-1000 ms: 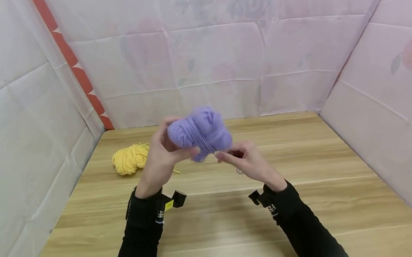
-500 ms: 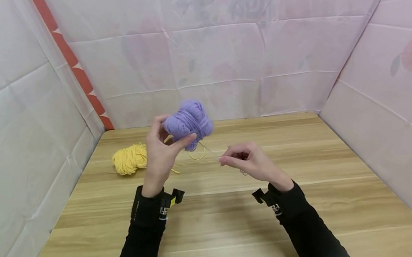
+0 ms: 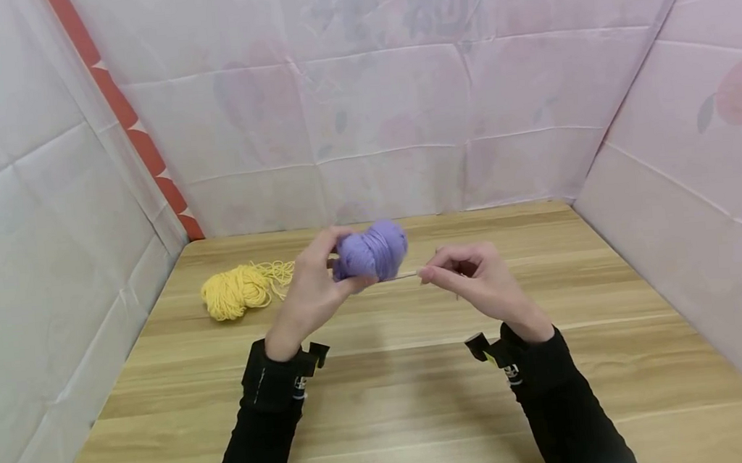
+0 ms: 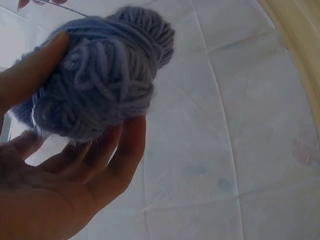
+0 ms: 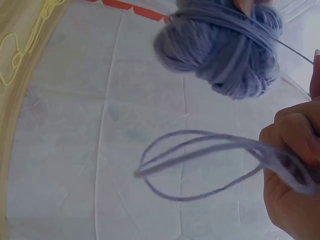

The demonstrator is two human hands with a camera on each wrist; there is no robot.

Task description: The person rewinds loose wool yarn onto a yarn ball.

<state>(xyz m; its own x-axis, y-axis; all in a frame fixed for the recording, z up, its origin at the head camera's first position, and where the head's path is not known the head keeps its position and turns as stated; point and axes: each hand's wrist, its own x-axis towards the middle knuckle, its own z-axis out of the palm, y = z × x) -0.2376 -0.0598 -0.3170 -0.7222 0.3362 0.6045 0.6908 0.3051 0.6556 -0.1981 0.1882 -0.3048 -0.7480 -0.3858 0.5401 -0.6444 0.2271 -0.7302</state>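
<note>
While the left hand [image 3: 310, 288] grips purple yarn [image 3: 374, 251] at frame centre, the right hand [image 3: 476, 281], right of centre, pinches its taut strand [image 3: 406, 276].

Faint characters [image 3: 437, 8] on the back sheet [image 3: 387, 103] and white cuff marks [image 3: 512, 374] are illegible.

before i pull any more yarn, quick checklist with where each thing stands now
1. Left hand grips the purple ball: ok.
2. Right hand pinches the purple strand: ok.
3. Strand straight between ball and right hand: ok.
4. Purple loops wound on the ball: not ok, they extend loose from the right hand.
5. Yellow yarn fully bundled: not ok, strands trail beside it.
6. Purple strand's end knot-free: cannot tell.
</note>
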